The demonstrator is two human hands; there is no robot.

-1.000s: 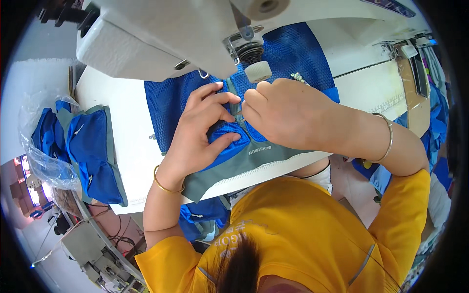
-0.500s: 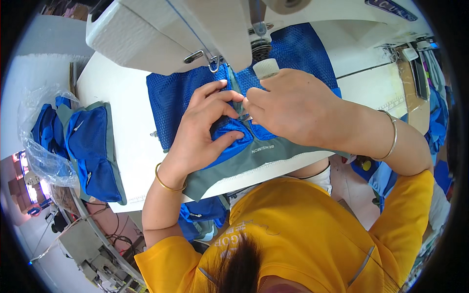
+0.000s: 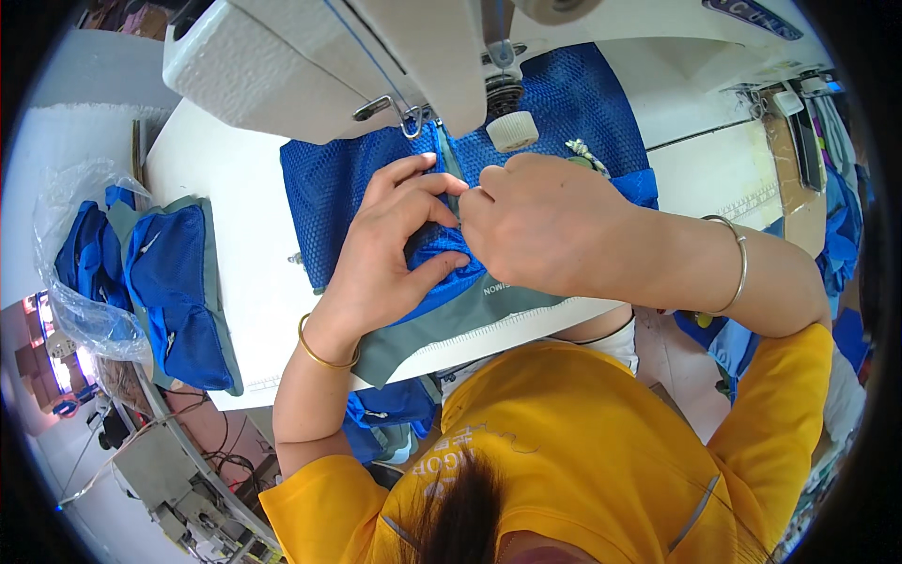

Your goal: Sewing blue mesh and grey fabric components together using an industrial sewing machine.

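Spread under the sewing machine head (image 3: 282, 75) is a piece of blue mesh fabric (image 3: 329, 193) with a grey band (image 3: 413, 340) along its near edge. My left hand (image 3: 381, 244) rests on it, fingers stretched and thumb held apart, beside a narrow grey strip running toward the needle area. Close against its fingertips, my right hand (image 3: 540, 226) is closed with the fingertips turned down; its own back hides whatever they grip. A knotted light cord (image 3: 587, 150) lies on the blue fabric beyond my right wrist. The needle itself is hidden.
A white ribbed knob (image 3: 512, 132) hangs from the machine just above my right hand. Folded blue-and-grey pieces (image 3: 174, 291) lie at the table's left beside a clear plastic bag (image 3: 80, 291). More blue cloth (image 3: 390, 404) sits below the white tabletop's (image 3: 254, 329) front edge.
My right hand has shifted slightly left and toward me, with its knuckles turned over, covering more of the grey band. The knotted cord now shows. My left hand stays in place.
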